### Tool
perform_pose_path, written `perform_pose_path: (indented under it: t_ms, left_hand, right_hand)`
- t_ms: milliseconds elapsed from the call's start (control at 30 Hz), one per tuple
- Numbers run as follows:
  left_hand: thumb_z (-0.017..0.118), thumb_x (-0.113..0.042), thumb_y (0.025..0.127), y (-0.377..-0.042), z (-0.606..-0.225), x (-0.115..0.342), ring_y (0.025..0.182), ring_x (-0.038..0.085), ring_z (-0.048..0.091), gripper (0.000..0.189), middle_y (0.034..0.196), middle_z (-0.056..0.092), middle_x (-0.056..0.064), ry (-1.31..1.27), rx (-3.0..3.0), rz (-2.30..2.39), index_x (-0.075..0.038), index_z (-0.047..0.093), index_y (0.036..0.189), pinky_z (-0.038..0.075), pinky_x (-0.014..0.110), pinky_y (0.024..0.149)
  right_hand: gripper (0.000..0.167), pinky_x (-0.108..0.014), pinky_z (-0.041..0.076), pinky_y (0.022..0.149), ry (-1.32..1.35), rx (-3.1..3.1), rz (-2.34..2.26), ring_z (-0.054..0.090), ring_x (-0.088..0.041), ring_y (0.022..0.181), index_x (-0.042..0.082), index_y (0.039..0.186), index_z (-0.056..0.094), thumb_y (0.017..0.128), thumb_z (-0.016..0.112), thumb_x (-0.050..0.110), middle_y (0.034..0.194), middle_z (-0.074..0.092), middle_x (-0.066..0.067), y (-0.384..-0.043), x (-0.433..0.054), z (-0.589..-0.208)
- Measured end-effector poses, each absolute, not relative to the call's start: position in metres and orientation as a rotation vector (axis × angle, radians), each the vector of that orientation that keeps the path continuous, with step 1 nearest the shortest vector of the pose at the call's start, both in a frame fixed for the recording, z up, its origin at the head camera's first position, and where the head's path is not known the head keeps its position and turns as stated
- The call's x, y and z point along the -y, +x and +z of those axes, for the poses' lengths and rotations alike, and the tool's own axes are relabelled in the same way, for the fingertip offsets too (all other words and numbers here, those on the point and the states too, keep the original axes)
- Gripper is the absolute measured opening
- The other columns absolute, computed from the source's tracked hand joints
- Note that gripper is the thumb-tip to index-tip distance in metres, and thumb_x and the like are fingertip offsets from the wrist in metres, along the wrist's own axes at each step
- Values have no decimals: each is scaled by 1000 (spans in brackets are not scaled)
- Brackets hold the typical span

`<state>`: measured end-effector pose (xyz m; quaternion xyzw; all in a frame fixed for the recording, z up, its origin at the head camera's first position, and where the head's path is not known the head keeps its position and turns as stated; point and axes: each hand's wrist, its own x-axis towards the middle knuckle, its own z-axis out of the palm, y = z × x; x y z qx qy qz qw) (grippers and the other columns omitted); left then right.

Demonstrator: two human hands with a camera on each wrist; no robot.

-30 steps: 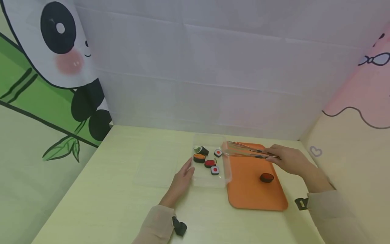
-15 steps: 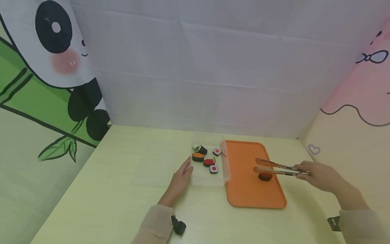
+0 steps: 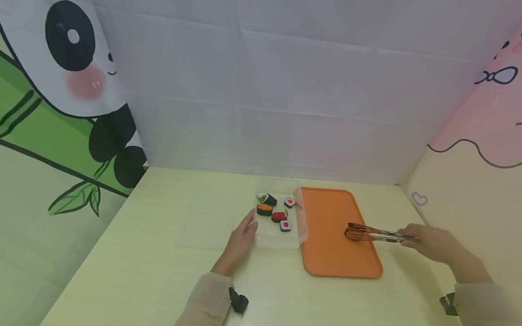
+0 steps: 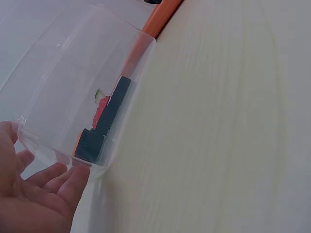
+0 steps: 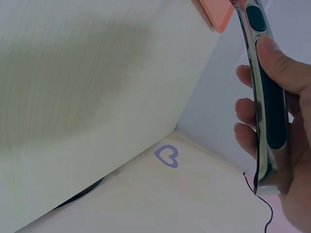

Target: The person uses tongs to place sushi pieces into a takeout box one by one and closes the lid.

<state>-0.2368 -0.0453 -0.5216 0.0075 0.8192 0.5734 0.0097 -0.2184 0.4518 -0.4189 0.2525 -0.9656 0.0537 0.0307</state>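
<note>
My left hand (image 3: 239,240) rests its fingertips against the left wall of a clear plastic box (image 3: 281,242), its fingers loosely bent in the left wrist view. In the box lie several sushi pieces, among them an orange-topped one (image 3: 264,209), a red-topped one (image 3: 279,217) and a square white roll (image 3: 285,225). My right hand (image 3: 428,242) grips metal tongs (image 3: 385,233), thumb on the dark handle inset (image 5: 271,107) in the right wrist view. Low over the orange tray (image 3: 338,260), the tong tips overlap a dark sushi piece (image 3: 351,234), mostly hidden behind them.
Left of the box lies a flat clear lid (image 3: 208,219) on the pale table (image 3: 134,253). The box's right side overlaps the tray's left edge. A white sheet (image 3: 265,104) stands along the back, and a printed wall (image 3: 461,194) runs along the right.
My right hand has moved the tongs from above the box rightward and down to the dark sushi piece on the tray; their tips have drawn closer together. The left hand stays at the box.
</note>
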Motion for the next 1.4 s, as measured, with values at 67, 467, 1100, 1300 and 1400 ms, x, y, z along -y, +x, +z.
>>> perform_pose_path:
  t_ms: [67,467,1100,1300,1400]
  left_hand:
    - [42,-35,105,-237,-521,45,134,35,39,52,152,37,13,29,-2556,1789,-20,32,154,31,52,109]
    - [42,-34,105,-234,-516,45,135,37,39,52,151,37,15,26,-2561,1776,-20,32,154,32,54,108]
    - [41,-32,105,-229,-509,44,136,36,37,51,153,36,13,-23,-2544,1764,-19,32,154,30,53,109]
    - [42,-30,105,-226,-508,47,134,36,39,51,152,37,15,20,-2549,1773,-18,31,154,29,55,109]
    - [42,-31,105,-225,-507,48,135,36,38,52,152,36,15,33,-2552,1771,-19,31,154,28,55,110]
  right_hand:
    - [21,-29,43,55,770,2976,178,43,2,64,12,102,73,86,74,24,84,56,20,-219,-448,-421]
    - [27,-26,37,56,864,2914,246,42,0,66,4,110,72,91,69,23,86,55,18,-234,-419,-405]
    - [25,-33,44,61,1075,2836,289,48,-7,69,7,114,70,94,66,22,95,61,7,-253,-313,-383]
    - [29,-31,45,62,1133,2851,208,50,-7,71,6,116,70,93,67,24,94,59,8,-261,-277,-393]
    - [26,-28,44,60,1179,2838,219,48,-5,67,7,114,71,92,68,22,89,56,11,-263,-262,-398]
